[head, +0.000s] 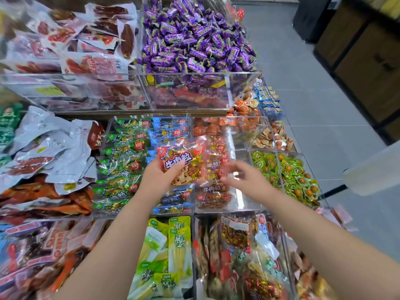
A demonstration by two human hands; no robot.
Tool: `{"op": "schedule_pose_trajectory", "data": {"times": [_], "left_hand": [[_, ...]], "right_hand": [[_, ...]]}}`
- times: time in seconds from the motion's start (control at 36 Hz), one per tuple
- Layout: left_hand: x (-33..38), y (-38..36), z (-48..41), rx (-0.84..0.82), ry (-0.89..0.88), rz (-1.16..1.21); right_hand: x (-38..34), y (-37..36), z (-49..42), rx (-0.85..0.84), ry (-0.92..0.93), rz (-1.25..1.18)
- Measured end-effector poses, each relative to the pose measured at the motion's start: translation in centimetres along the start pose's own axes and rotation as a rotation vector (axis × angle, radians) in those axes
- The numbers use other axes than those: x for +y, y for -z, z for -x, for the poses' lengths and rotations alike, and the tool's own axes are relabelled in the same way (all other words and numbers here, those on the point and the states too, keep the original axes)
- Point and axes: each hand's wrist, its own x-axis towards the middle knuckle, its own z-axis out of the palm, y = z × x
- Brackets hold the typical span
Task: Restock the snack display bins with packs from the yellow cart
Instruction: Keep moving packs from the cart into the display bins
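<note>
Curled left hand [159, 177], splayed right hand [246, 180]

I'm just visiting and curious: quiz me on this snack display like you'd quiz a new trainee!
1. Which hand grips the red pack?
2. True or false: the purple candies lie higher up the display than the blue packs.
3. Just left of the blue packs lie: A green packs, B bottles, C fruit.
Key: 1 left hand; 2 true; 3 A.
</note>
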Motion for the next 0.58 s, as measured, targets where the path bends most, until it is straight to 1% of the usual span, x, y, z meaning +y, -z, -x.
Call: {"op": "schedule_pose_trajectory", "data": {"times": [0.06,0.11,0.17,0.22,0.28,0.31,0.36,0.42,0.47,0.53,0.58], "left_hand": [[0.9,-0.6,0.3,-0.082,-0.036,-0.042],[1.9,-1.5,0.5,-0.178,-0.078,-0.117],[2.5,-2.4,0.4,-0.250,-0.113,-0.209],[3.0,-2.9,0.4,-0.278,-0.138,-0.265],[3.0,-2.7,0.3,-0.305,-0.147,-0.336],[2.8,-2.4,0.1,-0.318,-0.170,-0.434],[2.0,-1.9,-0.6,-0.267,-0.208,-0.681],[1.0,-1.5,-1.5,-0.182,-0.174,-0.878],[-0.4,-1.4,-2.2,-0.134,-0.096,-1.000],[-1.6,-1.8,-2.4,-0.105,-0.089,-1.123],[-2.2,-2.2,-2.5,-0.076,-0.102,-1.194]], "right_hand": [[-1.9,1.1,0.7,0.022,0.058,-0.136],[-3.7,1.6,1.0,0.005,0.117,-0.161],[-5.0,1.6,0.9,-0.012,0.187,-0.092],[-5.5,1.7,0.5,-0.007,0.229,0.057],[-5.3,2.1,0.2,-0.021,0.190,0.171],[-4.9,2.3,0.1,-0.026,0.162,0.209],[-3.8,2.9,0.0,0.006,0.103,0.236],[-2.7,3.5,0.0,0.037,0.040,0.158],[-1.7,3.9,0.1,0.038,-0.047,0.015],[-0.8,4.0,0.3,0.030,-0.132,-0.120],[-0.1,4.1,0.4,0.041,-0.164,-0.140]]}}
